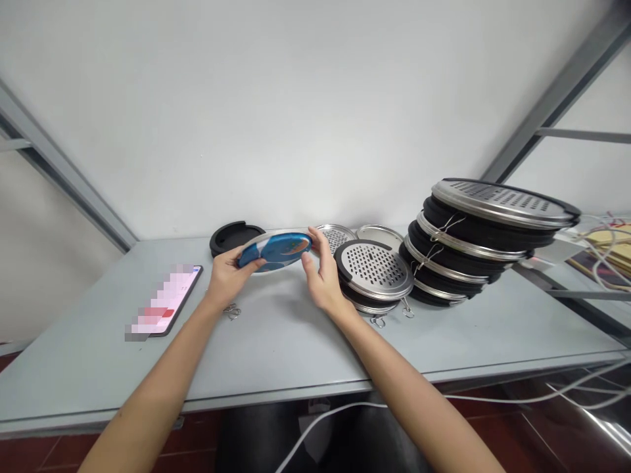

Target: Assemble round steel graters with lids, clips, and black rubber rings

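Both hands hold a round disc with a blue printed face just above the grey table. My left hand grips its left edge, fingers curled under it. My right hand pinches its right edge, thumb below and fingers on top. Behind the disc lies a black round rubber rim. To the right of my right hand sits a perforated steel grater disc in a black rim, on top of other steel discs.
A leaning stack of several black-rimmed steel grater discs stands at the right. A phone lies at the left. Small wire clips lie near my left wrist. Cables and metal frame bars are at the far right.
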A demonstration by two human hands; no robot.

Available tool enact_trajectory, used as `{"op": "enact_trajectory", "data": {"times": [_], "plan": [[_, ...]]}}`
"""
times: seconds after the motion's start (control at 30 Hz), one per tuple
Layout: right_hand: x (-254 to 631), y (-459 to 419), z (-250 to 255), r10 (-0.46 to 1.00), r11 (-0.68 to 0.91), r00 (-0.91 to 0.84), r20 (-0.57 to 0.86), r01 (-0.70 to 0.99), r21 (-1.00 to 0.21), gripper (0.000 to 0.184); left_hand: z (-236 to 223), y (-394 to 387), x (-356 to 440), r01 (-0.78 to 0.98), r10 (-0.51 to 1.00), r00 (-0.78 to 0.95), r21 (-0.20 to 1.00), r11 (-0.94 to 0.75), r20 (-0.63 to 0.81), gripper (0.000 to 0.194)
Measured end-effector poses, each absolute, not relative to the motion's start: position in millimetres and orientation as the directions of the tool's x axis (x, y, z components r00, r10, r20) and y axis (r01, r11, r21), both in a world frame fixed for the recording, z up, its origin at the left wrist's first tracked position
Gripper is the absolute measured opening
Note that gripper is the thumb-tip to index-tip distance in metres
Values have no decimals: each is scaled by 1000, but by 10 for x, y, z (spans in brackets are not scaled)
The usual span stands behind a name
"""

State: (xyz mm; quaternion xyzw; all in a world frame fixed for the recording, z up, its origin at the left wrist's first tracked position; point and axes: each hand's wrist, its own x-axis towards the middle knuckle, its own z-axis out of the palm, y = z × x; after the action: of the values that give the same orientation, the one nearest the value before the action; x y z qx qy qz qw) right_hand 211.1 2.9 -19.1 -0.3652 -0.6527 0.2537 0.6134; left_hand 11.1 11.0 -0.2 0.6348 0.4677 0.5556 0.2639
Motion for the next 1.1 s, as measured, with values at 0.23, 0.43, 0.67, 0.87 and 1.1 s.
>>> {"op": "enact_trajectory", "data": {"times": [0.23, 0.43, 0.67, 0.87, 1.1], "plan": [[2006, 153, -209, 888, 457, -23, 459, -61, -887, 40, -69, 177, 104, -152, 983, -48, 971, -183, 178, 49], [2040, 161, -160, 898, 431, -26, 439, -155, -889, 39, -14, 175, 50, -172, 990, 34, 977, -128, 136, 46], [2062, 147, -135, 891, 447, -9, 453, -155, -881, 40, 3, 174, 26, -171, 972, 84, 964, -203, 220, 50], [2057, 155, -164, 898, 436, -9, 440, -121, -892, 39, -47, 192, -7, -115, 964, 92, 964, -239, 250, 52], [2068, 121, -195, 878, 478, 75, 473, -94, -873, 44, 57, 102, -10, 222, 894, 245, 876, -427, 374, 48]]}}
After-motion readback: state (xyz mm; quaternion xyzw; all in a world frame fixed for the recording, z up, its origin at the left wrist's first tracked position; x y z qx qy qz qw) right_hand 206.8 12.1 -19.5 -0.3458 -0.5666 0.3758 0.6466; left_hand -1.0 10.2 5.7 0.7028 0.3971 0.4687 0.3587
